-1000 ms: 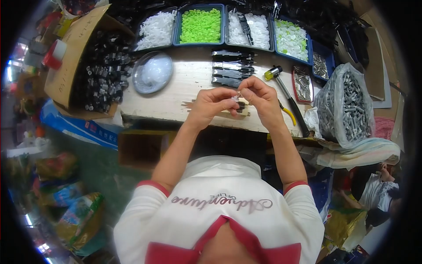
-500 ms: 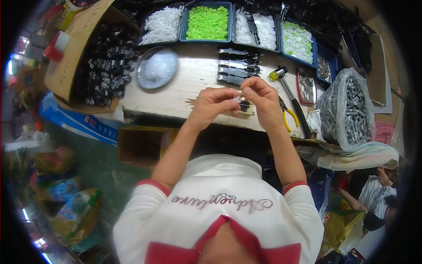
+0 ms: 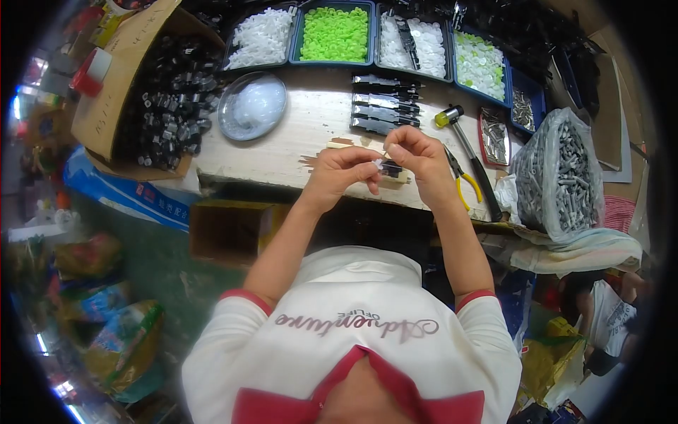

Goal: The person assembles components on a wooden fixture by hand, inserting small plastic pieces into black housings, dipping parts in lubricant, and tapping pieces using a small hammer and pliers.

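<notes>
Above the bench edge, my left hand (image 3: 342, 175) pinches a small white plastic piece (image 3: 378, 163) between thumb and fingertips. Close against it, my right hand (image 3: 422, 161) is closed on a thin stick (image 3: 385, 153) whose tip meets the white piece. Below the fingertips a black part (image 3: 390, 169) lies on a wooden block (image 3: 404, 178), partly hidden by the hands. Farther back, several black parts with shiny faces (image 3: 385, 102) lie in a row. A round dish (image 3: 252, 106) with a whitish, glossy substance in it sits to the left.
Trays of white pieces (image 3: 260, 37), green pieces (image 3: 335, 34) and mixed pieces (image 3: 480, 67) line the back. To the right lie a hammer (image 3: 470, 152), yellow-handled pliers (image 3: 466, 189) and a bag of metal parts (image 3: 558, 177). A cardboard box (image 3: 116, 106) of black parts stands left.
Both hands stay together; the left has shifted slightly left and its fingers have moved a little around the white piece. More of the thin stick shows now.
</notes>
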`<action>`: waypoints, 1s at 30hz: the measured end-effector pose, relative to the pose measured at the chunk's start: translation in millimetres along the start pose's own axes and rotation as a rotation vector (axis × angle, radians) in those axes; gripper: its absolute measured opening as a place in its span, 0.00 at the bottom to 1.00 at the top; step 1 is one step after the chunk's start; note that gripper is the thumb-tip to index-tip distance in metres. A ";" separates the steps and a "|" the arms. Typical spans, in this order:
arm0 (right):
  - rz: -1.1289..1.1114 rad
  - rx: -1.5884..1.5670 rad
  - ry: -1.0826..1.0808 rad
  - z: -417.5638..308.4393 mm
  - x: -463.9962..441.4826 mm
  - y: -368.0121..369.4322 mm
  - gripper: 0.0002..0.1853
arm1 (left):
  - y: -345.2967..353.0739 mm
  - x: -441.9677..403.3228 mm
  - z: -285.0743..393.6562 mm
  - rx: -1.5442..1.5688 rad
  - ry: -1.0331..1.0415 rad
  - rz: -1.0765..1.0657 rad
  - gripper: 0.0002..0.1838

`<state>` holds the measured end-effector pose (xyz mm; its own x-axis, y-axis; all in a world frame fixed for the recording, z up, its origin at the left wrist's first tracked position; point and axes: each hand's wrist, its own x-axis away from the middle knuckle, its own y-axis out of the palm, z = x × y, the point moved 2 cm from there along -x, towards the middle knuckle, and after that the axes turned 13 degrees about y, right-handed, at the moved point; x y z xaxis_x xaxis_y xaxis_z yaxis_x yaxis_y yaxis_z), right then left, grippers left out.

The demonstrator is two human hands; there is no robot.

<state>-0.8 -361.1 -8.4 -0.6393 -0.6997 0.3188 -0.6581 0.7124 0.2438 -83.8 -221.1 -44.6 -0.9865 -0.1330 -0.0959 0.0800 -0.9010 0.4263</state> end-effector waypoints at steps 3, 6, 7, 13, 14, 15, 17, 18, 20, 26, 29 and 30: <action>-0.003 0.017 0.008 2.1 0.0 -0.7 0.04 | 0.9 1.4 -1.5 0.018 -0.015 0.005 0.08; 0.008 0.030 0.008 4.1 0.8 0.9 0.04 | 0.3 2.1 -4.2 0.062 -0.017 0.003 0.09; 0.014 0.030 0.015 5.1 1.5 2.3 0.04 | -0.1 2.5 -5.6 0.094 -0.015 0.000 0.09; 0.289 0.672 -0.478 7.6 2.7 11.1 0.02 | -3.8 0.5 -11.0 0.290 0.012 0.018 0.09; 0.289 0.672 -0.478 8.7 2.8 12.4 0.02 | -4.0 0.4 -12.3 0.290 0.013 0.018 0.09; 0.324 0.702 -0.520 9.4 4.1 14.0 0.04 | -4.2 0.5 -14.2 0.316 0.000 0.042 0.09; 0.358 0.731 -0.561 11.9 4.7 14.5 0.05 | -4.2 1.1 -16.0 0.342 -0.013 0.067 0.09; 0.364 0.746 -0.582 13.5 4.6 13.6 0.06 | -4.4 1.1 -16.7 0.353 -0.025 0.096 0.09; 0.371 0.762 -0.603 13.9 6.4 13.1 0.07 | -4.5 0.7 -17.8 0.364 -0.036 0.124 0.09; 0.455 0.913 -0.679 7.6 12.8 13.2 0.09 | 0.4 -2.6 -17.6 0.337 0.033 0.141 0.09; 0.455 0.982 -0.737 6.4 12.0 14.1 0.08 | 2.7 -2.8 -17.6 0.216 0.057 0.174 0.09; 0.458 0.997 -0.756 7.1 11.4 14.0 0.08 | 2.9 -3.3 -16.5 0.160 0.061 0.174 0.09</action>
<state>-20.1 -359.4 -7.9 -0.7281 -0.4982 -0.4708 -0.1263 0.7726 -0.6222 -77.9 -230.1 -57.9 -0.9490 -0.3094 -0.0612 0.2192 -0.7865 0.5773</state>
